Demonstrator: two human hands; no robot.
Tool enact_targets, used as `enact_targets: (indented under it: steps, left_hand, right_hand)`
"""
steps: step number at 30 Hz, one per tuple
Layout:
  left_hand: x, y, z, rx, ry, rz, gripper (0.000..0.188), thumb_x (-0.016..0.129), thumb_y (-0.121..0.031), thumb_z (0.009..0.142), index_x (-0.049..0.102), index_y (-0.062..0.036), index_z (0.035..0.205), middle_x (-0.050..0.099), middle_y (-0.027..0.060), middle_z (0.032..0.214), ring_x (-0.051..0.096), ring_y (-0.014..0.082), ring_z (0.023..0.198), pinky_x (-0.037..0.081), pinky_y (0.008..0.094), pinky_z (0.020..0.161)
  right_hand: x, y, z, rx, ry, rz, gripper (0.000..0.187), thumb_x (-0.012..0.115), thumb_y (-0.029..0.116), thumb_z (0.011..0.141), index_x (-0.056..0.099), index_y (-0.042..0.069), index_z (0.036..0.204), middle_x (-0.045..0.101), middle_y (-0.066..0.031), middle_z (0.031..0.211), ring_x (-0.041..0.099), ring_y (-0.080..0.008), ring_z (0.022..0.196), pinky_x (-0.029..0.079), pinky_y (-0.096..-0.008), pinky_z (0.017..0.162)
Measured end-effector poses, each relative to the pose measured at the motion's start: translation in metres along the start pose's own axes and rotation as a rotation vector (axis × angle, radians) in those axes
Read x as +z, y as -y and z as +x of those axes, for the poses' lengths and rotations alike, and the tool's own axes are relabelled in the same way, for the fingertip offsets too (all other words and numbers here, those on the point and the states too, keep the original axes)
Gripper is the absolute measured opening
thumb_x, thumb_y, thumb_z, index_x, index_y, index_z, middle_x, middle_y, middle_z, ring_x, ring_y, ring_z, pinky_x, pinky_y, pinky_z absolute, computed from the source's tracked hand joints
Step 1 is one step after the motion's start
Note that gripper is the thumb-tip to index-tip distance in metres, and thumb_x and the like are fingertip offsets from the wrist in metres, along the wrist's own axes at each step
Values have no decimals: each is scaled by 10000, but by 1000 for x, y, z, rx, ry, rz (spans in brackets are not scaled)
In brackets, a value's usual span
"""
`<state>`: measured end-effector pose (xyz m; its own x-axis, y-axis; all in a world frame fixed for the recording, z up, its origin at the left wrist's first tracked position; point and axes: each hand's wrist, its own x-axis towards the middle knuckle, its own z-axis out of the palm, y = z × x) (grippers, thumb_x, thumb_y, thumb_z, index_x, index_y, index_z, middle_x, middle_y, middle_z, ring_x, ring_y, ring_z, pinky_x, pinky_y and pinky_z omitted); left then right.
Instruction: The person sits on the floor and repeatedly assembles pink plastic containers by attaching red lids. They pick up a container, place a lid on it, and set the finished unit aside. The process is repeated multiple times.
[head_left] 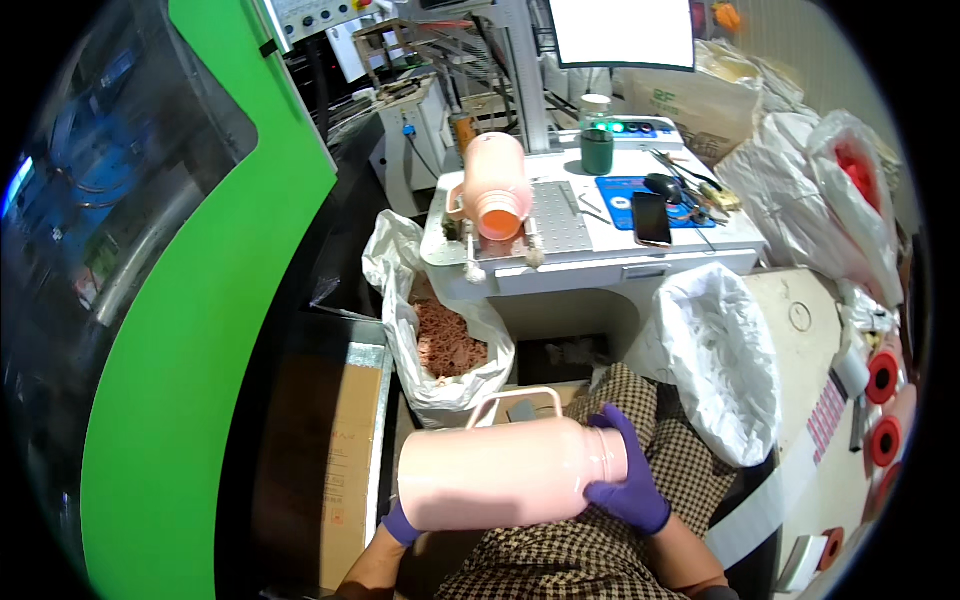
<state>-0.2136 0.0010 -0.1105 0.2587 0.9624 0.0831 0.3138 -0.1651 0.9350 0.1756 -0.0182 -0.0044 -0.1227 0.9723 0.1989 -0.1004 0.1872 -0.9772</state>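
Note:
A pink plastic jug (500,475) with a loop handle lies sideways across my lap, held between my two purple-gloved hands. My right hand (632,485) is closed round its ridged neck, the thumb in front and fingers behind. At the opposite end, my left hand (402,522) grips the jug's base; most of its fingers are hidden behind the jug. The handle points up and away from me. A second pink jug (494,175) rests in a fixture on the white machine table (600,262), its open mouth facing me.
Left of the table, a white sack (400,260) holds brownish scraps; another white sack (715,340) stands at the right. A phone (651,218), hand tools and a jar of dark green liquid (597,150) sit on the table. A green machine panel (190,330) borders the left.

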Motion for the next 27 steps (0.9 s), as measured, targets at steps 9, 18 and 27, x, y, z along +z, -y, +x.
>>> enact_targets:
  steps: [9,18,27]
  left_hand:
    - [25,-42,51,235,-291,145,607,680,-195,883,481,26,1413,549,226,1362,539,344,1260,432,433,1063]
    - [127,-177,78,598,91,500,953,899,-476,665,496,12,1377,563,219,1331,529,437,1236,384,518,1086]
    - [147,-163,68,744,97,435,856,903,-487,655,605,-19,1306,634,156,1296,573,349,1256,340,537,1140]
  right_hand:
    - [-7,0,-35,-110,-352,-491,1015,959,334,638,444,-20,1437,606,-190,1277,624,-305,1157,497,-408,1022]
    - [2,15,-17,-363,-95,-616,1038,891,468,704,397,-6,1485,591,-194,1330,636,-337,1160,519,-416,998]
    - [-3,-19,-43,-226,258,-1132,453,731,444,824,666,139,1152,650,-109,1156,659,-271,860,554,-384,658]
